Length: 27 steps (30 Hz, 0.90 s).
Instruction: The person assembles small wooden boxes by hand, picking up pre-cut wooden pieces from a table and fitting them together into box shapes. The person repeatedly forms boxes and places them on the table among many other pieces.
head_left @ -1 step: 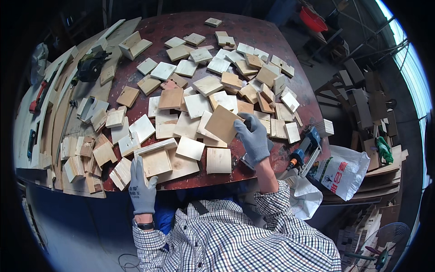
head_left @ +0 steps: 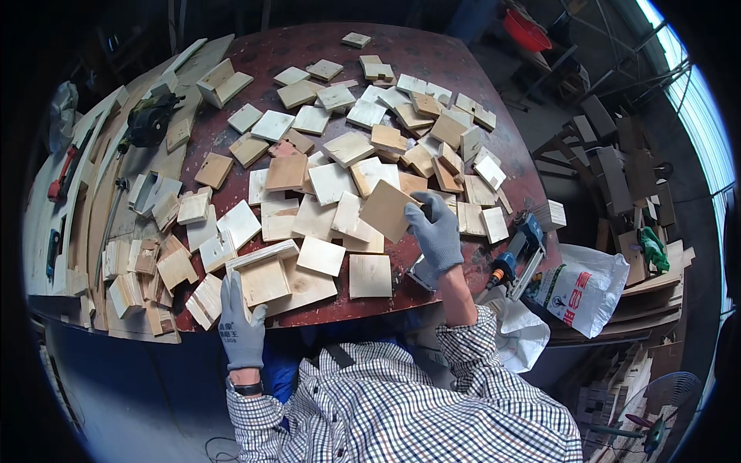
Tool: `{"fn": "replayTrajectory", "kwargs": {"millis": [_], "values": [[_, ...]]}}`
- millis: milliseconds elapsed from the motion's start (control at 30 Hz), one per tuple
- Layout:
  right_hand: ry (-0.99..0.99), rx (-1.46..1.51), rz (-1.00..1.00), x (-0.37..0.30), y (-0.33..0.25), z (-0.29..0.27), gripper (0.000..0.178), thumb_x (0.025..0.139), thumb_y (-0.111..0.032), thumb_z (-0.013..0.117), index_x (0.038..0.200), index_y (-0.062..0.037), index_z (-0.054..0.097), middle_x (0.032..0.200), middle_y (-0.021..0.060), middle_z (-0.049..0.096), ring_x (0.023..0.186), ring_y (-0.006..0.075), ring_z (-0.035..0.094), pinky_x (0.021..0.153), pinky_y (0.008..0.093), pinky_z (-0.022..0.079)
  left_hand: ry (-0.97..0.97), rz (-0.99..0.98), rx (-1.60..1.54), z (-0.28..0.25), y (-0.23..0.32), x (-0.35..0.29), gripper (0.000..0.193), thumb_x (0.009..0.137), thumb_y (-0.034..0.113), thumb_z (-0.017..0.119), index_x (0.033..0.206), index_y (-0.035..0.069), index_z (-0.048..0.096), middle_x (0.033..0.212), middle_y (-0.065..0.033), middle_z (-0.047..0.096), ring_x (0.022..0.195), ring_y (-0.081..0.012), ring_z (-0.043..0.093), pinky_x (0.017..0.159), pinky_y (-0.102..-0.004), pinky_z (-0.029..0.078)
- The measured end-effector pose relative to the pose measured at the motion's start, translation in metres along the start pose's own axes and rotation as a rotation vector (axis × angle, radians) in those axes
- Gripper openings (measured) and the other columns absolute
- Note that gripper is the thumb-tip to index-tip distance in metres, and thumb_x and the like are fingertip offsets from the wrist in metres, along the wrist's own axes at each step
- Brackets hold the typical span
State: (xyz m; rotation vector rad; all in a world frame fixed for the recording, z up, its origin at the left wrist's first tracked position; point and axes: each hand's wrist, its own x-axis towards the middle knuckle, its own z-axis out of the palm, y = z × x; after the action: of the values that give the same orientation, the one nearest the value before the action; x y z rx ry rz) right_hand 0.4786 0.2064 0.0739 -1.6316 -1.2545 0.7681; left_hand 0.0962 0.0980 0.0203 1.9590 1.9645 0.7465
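Note:
My right hand (head_left: 434, 231), in a grey work glove, pinches a square tan wooden board (head_left: 386, 211) by its right edge, above other boards on the table. My left hand (head_left: 241, 324), gloved alike, has its fingers stretched out and its thumb apart. Its fingertips rest against the left side of a box-like wooden piece (head_left: 264, 279) at the front edge; whether it grips anything there is hidden. Beneath that piece lies a wider flat board (head_left: 310, 287). Nearby on the dark red table (head_left: 370, 307) are a pale square board (head_left: 322, 255) and another with visible grain (head_left: 370, 276).
Many loose wooden squares cover the table's middle. Wood offcuts (head_left: 127, 295) pile up at the left, near a dark power tool (head_left: 153, 121). To the right sit a blue tool with an orange collar (head_left: 505, 266) and a white printed sack (head_left: 583, 289). A fan (head_left: 656, 432) stands lower right.
The whole view has shifted slightly. The board in my right hand has turned a little; my left hand stays beside the box-like piece.

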Motion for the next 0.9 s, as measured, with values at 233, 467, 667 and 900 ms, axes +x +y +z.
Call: {"fn": "replayTrajectory", "kwargs": {"millis": [233, 467, 667, 900], "values": [[-0.162, -0.344, 0.120, 0.042, 0.057, -0.033, 0.037, 0.100, -0.020, 0.064, 0.133, -0.0041, 0.066, 0.107, 0.0148, 0.075, 0.086, 0.0210, 0.073, 0.078, 0.0362, 0.059, -0.010, 0.015, -0.039, 0.001, 0.001, 0.002, 0.087, 0.086, 0.009, 0.077, 0.162, 0.006, 0.034, 0.165, -0.0218, 0.038, 0.151, -0.0420, 0.038, 0.124, -0.0461, 0.037], [0.163, -1.121, -0.630, 0.143, 0.057, -0.045, 0.035, 0.092, -0.030, 0.069, 0.124, -0.0165, 0.070, 0.129, 0.0095, 0.066, 0.121, 0.0311, 0.063, 0.098, 0.0502, 0.051, -0.018, -0.006, -0.036, -0.005, 0.002, 0.002, 0.088, 0.085, 0.008, 0.077, 0.162, 0.003, 0.034, 0.165, -0.0217, 0.038, 0.151, -0.0417, 0.038, 0.125, -0.0463, 0.035], [-0.196, -1.319, -0.040, 0.171, 0.045, -0.037, 0.050, 0.087, -0.048, 0.073, 0.125, -0.0161, 0.071, 0.140, 0.0112, 0.057, 0.129, 0.0339, 0.058, 0.102, 0.0560, 0.049, -0.019, 0.000, -0.018, -0.003, 0.000, 0.001, 0.083, 0.094, 0.035, 0.072, 0.160, 0.002, 0.036, 0.163, -0.0225, 0.041, 0.151, -0.0421, 0.038, 0.123, -0.0473, 0.037], [-0.375, -1.065, -0.022, 0.204, 0.019, -0.043, 0.053, 0.093, -0.049, 0.063, 0.135, -0.0172, 0.067, 0.131, 0.0195, 0.068, 0.123, 0.0355, 0.066, 0.101, 0.0484, 0.050, -0.034, -0.015, 0.022, -0.006, 0.002, 0.001, 0.082, 0.096, 0.039, 0.070, 0.161, 0.002, 0.035, 0.164, -0.0222, 0.040, 0.151, -0.0426, 0.038, 0.121, -0.0477, 0.039]]}}
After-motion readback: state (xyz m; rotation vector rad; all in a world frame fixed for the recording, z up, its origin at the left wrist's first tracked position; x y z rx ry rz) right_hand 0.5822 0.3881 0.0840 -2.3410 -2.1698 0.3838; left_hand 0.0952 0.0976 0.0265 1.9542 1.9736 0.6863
